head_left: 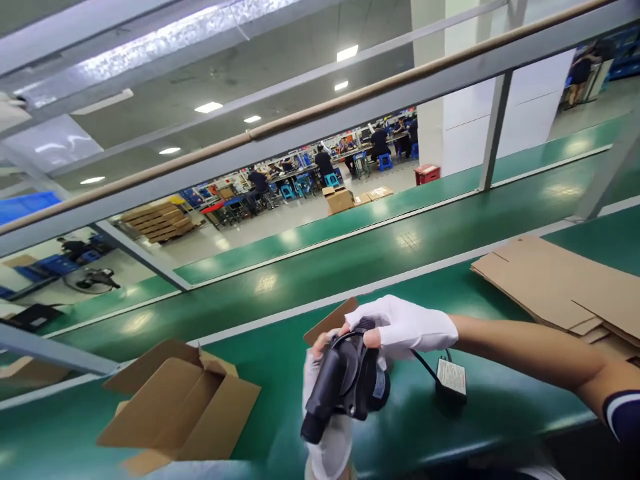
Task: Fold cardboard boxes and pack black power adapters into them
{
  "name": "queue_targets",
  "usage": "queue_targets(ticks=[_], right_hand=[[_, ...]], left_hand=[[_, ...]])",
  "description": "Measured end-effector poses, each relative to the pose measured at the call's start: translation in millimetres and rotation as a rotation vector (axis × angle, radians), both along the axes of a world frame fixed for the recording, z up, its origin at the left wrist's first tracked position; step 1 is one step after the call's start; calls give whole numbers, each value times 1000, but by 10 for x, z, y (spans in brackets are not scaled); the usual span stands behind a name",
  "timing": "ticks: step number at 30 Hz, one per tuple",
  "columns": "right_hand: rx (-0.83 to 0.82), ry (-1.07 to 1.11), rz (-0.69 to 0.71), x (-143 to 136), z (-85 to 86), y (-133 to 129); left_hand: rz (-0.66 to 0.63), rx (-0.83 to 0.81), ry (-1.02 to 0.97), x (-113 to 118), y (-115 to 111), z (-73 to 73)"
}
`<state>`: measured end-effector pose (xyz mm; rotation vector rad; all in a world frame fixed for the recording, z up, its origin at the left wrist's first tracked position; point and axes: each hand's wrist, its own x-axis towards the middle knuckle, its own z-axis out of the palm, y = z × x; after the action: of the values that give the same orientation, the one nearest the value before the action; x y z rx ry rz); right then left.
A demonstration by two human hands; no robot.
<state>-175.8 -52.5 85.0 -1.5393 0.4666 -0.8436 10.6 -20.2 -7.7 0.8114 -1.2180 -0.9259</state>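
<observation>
Both my hands, in white gloves with bare fingertips, hold a black water pump (345,380) with threaded pipe ends, tilted above the green bench. My left hand (327,440) wraps it from below and behind, so much of that palm is hidden. Across the top, my right hand (400,323) grips near the upper threaded port, thumb at the front. A black cable runs from behind the right hand to a small black power adapter (451,383) with a white label, which rests on the bench. Just behind the hands, a cardboard flap (330,320) shows in part.
An open cardboard box (180,407) lies on the green bench (280,373) to the left. Flattened cardboard sheets (565,280) are stacked at right. Beyond runs a green conveyor (320,260) under metal posts and a rail (310,120). Several people sit working in the background.
</observation>
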Motion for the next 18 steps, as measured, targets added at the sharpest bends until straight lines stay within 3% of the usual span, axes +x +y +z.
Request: queue_targets(ticks=[3,5,6,9,11,15,18], right_hand=[[-208,159,-77,176,91,-84],[-303,335,-89,284,128,-183],[-353,437,-91,329,135,-238],[-539,697,-116,412,107,-391],[-595,852,-127,420,63,-462],[-576,1099,-126,373,22,-556],[-589,1183,-101,340,75,-637]], left_hand=[[246,-150,55,293,-53,22],[367,-99,-106,455,-88,-115],[362,-16,-198,506,-106,-210],[185,196,-320,543,-176,-492],[65,187,-332,516,-235,-622],[-53,81,-305,485,-358,-731],[-95,132,-227,486,-420,-738]])
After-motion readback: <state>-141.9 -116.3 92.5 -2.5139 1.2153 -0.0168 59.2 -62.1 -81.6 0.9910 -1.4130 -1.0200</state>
